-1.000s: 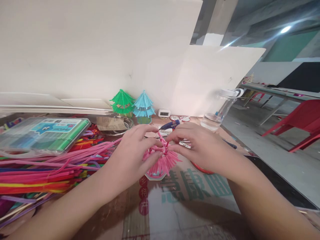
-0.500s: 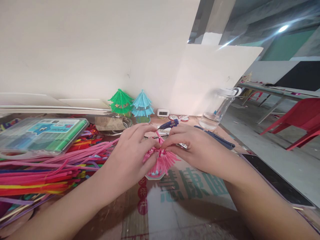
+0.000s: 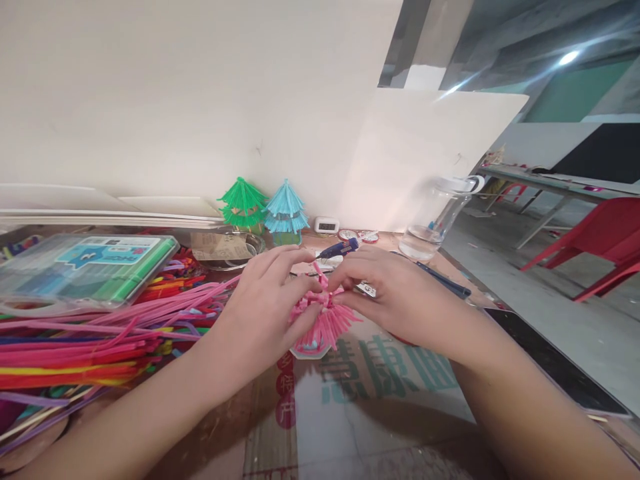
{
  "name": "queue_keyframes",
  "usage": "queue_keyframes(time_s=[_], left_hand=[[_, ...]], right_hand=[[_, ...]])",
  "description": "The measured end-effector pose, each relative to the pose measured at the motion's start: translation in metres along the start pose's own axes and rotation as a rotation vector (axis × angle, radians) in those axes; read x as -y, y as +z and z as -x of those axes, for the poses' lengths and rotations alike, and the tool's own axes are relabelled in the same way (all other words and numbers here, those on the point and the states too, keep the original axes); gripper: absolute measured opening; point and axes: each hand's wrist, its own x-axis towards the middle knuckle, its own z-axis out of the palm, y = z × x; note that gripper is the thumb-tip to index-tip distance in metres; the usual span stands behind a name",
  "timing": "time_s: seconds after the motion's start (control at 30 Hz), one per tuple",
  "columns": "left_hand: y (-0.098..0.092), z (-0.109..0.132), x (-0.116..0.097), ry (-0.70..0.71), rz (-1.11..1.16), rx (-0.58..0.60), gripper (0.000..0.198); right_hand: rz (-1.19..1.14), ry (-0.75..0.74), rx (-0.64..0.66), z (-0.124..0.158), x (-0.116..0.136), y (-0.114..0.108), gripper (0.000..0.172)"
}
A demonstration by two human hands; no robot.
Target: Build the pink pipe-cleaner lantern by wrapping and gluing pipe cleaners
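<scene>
A fringed pink model (image 3: 330, 327) stands mid-scene on the table (image 3: 380, 430). The left hand (image 3: 267, 300) curls at its left side, seemingly to steady it; the right hand (image 3: 393, 287) bends in from the right. Whether either pinches anything, I cannot tell. Pink stems (image 3: 165, 301) lie handy, left.

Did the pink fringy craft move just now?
No, not that I can see: the pink fringy craft sits in the same spot beside the green writing on the table.

Left hand (image 3: 270, 300) and right hand (image 3: 387, 283), both curled, nearly touch.
</scene>
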Motion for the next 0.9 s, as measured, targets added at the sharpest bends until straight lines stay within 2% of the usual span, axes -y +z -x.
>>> queue_keyframes(time_s=[0.2, 0.57, 0.9], left_hand=[[0.0021, 0.0007, 0.0007, 0.014, -0.007, -0.021, 0.017], [0.0014, 0.0010, -0.0003, -0.004, -0.003, -0.012, 0.016], [-0.0016, 0.0003, -0.0002, -0.004, 0.042, -0.002, 0.016]], right_hand=[[-0.015, -0.069, -0.006, 0.0003, -0.0009, 0.0027, 0.014], [-0.021, -0.094, -0.016, -0.0005, -0.0004, 0.0020, 0.018], [-0.028, -0.121, 0.031, -0.0019, 0.0004, 0.0028, 0.020]])
